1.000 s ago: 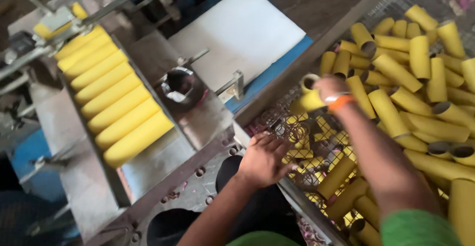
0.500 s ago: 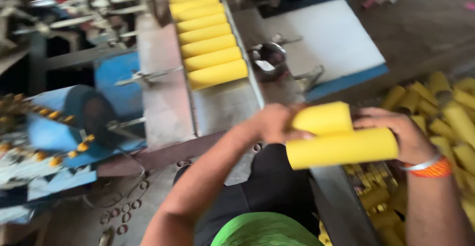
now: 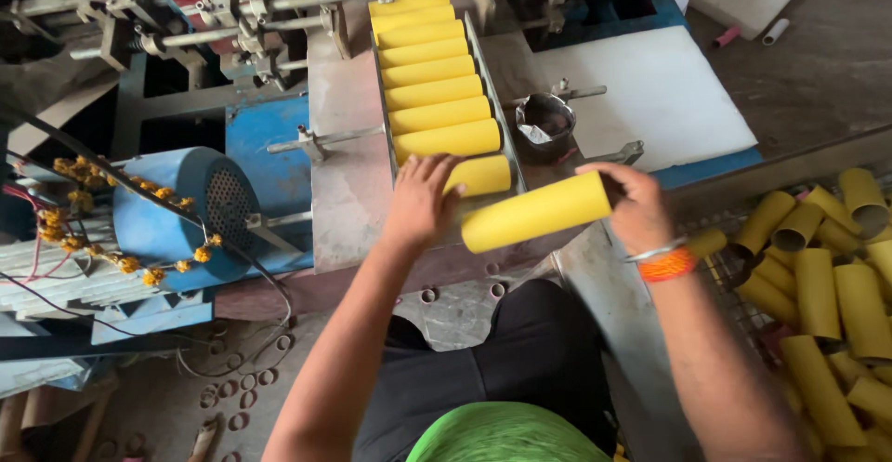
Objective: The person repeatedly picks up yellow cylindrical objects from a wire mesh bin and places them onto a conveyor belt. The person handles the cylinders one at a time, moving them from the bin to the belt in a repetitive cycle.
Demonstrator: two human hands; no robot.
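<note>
Head view shows the right hand [image 3: 639, 209] gripping a yellow tube [image 3: 536, 212] in the middle of the frame. Left hand [image 3: 420, 204], fingers loose, presses another tube [image 3: 480, 176] into the metal tray [image 3: 483, 62], below the tube row [image 3: 429, 76]. Loading step, it looks; the held tube needs a free spot

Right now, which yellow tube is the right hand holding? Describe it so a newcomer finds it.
Start at the metal feed tray carrying a row of yellow tubes. Just below its near end, the right hand holds one yellow tube. Unlike its neighbours, it is lifted clear and slanted.
</note>
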